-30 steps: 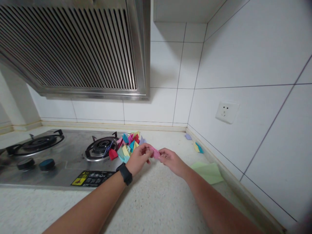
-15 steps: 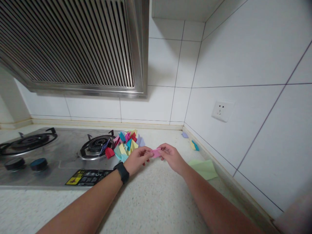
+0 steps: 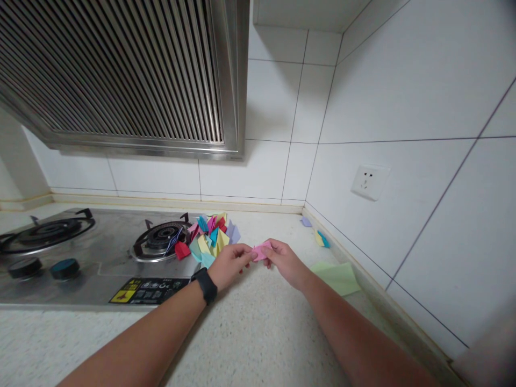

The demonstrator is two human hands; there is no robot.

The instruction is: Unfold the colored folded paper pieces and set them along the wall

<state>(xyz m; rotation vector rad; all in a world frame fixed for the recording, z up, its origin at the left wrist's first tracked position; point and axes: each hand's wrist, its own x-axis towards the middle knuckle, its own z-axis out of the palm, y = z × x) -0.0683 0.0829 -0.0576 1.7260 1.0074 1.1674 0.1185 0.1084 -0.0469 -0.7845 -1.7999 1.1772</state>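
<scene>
Our left hand (image 3: 229, 264) and right hand (image 3: 284, 262) pinch the pink paper (image 3: 260, 251) between them, pile (image 3: 209, 239) at 10 o'clock

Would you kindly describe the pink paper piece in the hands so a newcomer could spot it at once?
Start at the gas stove and move right across the counter, past the heap of coloured folded papers. Beyond it, the left hand and right hand pinch the pink paper piece between their fingertips. Unlike the heaped papers, it is held above the counter.

Paper pile (image 3: 210, 239) on counter (image 3: 258, 328), right of stove (image 3: 100, 258).
</scene>
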